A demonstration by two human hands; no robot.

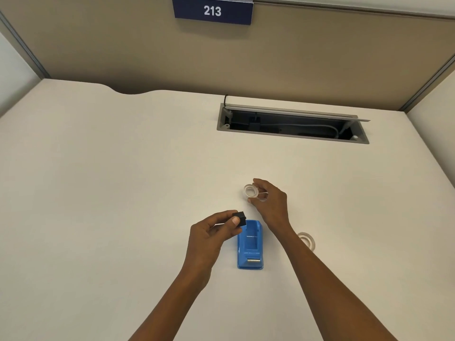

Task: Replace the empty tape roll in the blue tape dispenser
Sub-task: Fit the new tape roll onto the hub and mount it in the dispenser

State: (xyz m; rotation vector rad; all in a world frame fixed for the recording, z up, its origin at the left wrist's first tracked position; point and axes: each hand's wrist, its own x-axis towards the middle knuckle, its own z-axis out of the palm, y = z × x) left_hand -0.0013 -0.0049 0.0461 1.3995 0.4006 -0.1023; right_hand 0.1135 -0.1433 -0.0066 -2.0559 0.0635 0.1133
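The blue tape dispenser (250,244) stands on the pale desk (123,193) with its roll bay empty. Just above its far end, my left hand (214,232) pinches the black spindle core (240,218). Farther back and to the right, my right hand (270,203) holds a clear tape roll (250,191) between thumb and fingers, a little above the desk; a thin clear ring also shows at its fingertips. A second clear tape roll (307,241) lies flat on the desk right of the dispenser, partly hidden by my right forearm.
An open cable hatch (293,124) with wires inside is sunk into the desk at the back right. Beige partition walls close the desk on three sides, and a blue sign reading 213 (213,11) hangs on the back wall.
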